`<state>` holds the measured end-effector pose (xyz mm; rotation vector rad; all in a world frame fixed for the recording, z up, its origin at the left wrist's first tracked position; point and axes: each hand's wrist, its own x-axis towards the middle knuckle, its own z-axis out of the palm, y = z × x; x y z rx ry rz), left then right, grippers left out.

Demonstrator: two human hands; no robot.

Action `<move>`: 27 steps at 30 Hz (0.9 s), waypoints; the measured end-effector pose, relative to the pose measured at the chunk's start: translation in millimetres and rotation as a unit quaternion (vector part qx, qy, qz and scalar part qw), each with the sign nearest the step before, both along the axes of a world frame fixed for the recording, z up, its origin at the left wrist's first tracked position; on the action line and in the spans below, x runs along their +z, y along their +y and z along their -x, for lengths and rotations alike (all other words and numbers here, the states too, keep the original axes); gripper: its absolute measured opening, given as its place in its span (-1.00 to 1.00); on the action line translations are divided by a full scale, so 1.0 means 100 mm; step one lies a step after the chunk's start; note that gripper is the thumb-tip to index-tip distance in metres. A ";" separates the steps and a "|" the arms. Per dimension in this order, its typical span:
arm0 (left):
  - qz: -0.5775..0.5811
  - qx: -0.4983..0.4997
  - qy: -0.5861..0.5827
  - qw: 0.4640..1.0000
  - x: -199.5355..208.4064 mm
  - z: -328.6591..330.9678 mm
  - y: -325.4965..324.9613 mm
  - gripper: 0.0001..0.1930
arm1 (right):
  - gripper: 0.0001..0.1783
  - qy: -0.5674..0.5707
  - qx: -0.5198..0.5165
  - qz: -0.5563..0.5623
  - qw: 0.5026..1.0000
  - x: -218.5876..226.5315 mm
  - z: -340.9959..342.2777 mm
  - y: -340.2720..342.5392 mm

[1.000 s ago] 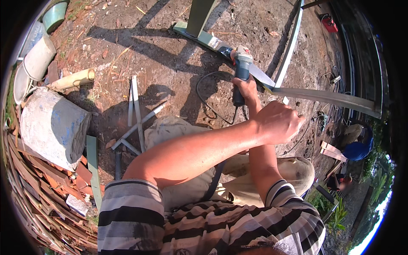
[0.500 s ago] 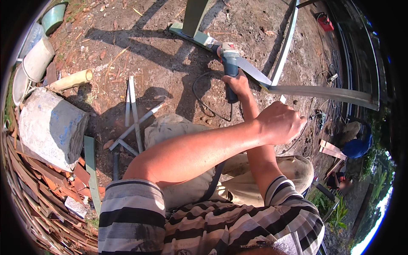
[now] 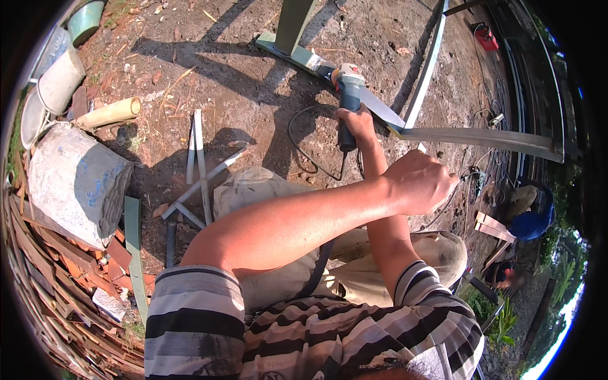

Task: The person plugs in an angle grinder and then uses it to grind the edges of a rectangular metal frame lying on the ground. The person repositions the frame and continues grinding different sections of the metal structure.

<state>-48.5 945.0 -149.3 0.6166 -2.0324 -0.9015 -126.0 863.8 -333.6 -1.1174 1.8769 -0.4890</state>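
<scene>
My right hand [image 3: 359, 123] is wrapped around the body of an angle grinder [image 3: 349, 92]. The grinder's head rests against a flat, pale-green metal bar [image 3: 383, 113], part of a frame on the ground. My left arm reaches across my right forearm, and my left hand [image 3: 420, 183] is a fist just above it. Its fingers curl under, so what it holds, if anything, is hidden. A dark power cable [image 3: 297, 117] loops from the grinder's rear over the dirt. A green upright [image 3: 293, 28] joins the bar at its far left end.
Narrow pale strips [image 3: 201, 171] lie crossed on the left, by a bamboo piece [image 3: 111, 114] and a large whitish block [image 3: 76, 183]. Roof tiles [image 3: 69, 272] are stacked lower left. A metal rail [image 3: 487, 138] extends right. Another person [image 3: 503, 273] is partly visible far right.
The grinder and my right hand have shifted slightly right along the green bar. My left fist has hardly moved.
</scene>
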 end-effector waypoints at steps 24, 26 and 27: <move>0.004 0.000 0.019 1.000 -0.03 0.14 0.04 -0.85 | -0.31 0.014 0.032 0.004 0.999 -0.13 0.10 -0.07; 0.001 -0.003 0.013 1.000 -0.02 0.15 0.04 -0.85 | -0.29 0.032 0.043 0.011 0.999 -0.14 0.10 -0.07; 0.000 -0.004 0.010 1.000 -0.01 0.15 0.04 -0.85 | -0.29 0.065 0.056 0.023 0.996 -0.15 0.08 -0.07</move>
